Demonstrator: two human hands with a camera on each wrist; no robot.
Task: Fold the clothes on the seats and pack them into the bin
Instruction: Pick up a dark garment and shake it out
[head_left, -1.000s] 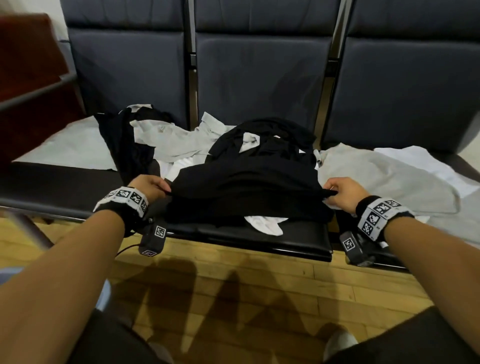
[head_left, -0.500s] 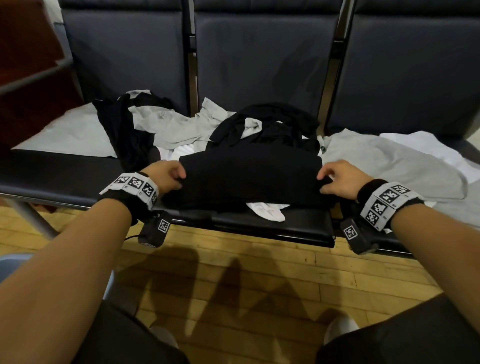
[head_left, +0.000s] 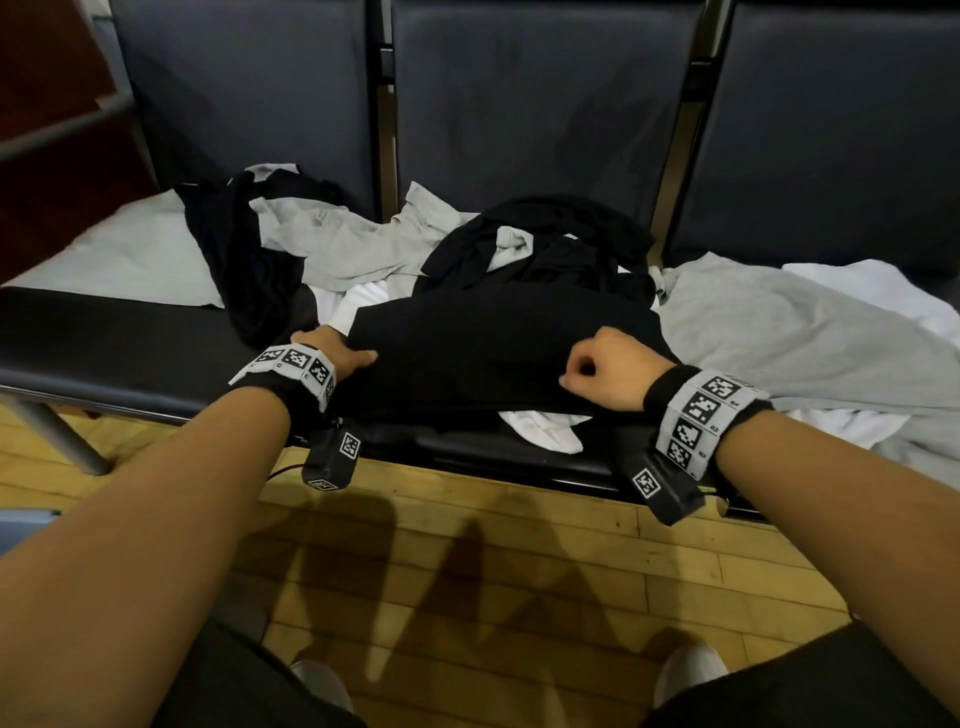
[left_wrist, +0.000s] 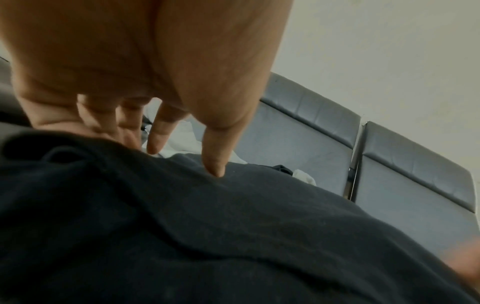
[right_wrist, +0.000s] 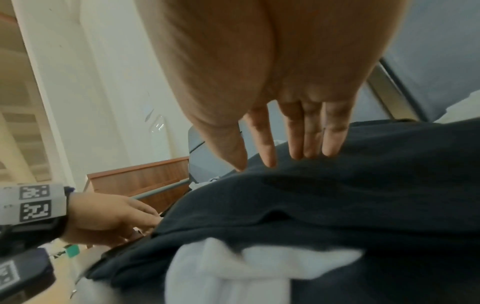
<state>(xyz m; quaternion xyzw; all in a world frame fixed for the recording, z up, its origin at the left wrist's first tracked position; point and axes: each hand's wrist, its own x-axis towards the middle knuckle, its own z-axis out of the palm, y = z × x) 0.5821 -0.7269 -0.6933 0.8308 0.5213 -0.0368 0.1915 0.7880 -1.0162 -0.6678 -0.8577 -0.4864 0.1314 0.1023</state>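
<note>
- head view: since half a second before, the right hand (head_left: 610, 371) had slid inward from the right edge onto the top of the folded black garment (head_left: 498, 353), loosely curled, holding nothing; the left hand (head_left: 332, 356) stayed at the left edge, its grip hidden, cannot tell. the fold looked finished, ready for smoothing. seats (head_left: 130, 332) carried loose grey shirt (head_left: 779, 332) and white cloth (head_left: 540, 431); wooden floor (head_left: 467, 545) below; no bin in sight.
- left wrist view: straight fingers (left_wrist: 213, 156) touched the black garment (left_wrist: 207, 236).
- right wrist view: fingers (right_wrist: 306, 131) lay straight on the black garment (right_wrist: 363, 195); pale wall (right_wrist: 103, 82) behind.
</note>
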